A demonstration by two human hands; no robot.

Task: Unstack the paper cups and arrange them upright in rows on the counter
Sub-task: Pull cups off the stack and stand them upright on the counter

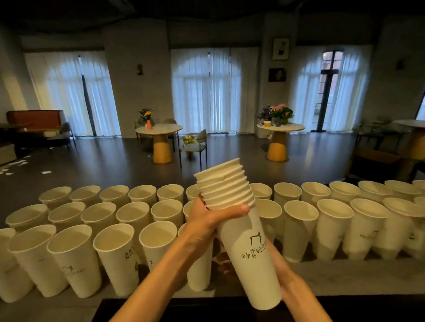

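A stack of several nested white paper cups (247, 246) is held in the air over the counter, tilted slightly left, with black printed marks on the outer cup. My left hand (210, 216) grips the stack just below the rims, thumb across the front. My right hand (287, 278) holds the lower part of the outer cup from behind and is mostly hidden by it. Three rows of upright white cups (116, 243) stand on the grey counter (48, 313), stretching from the left edge to the right edge.
A dark mat or panel (141, 314) lies on the counter's near side. Beyond the counter is a dark floor with round tables (159, 132), chairs and flower vases. Curtained windows line the far wall.
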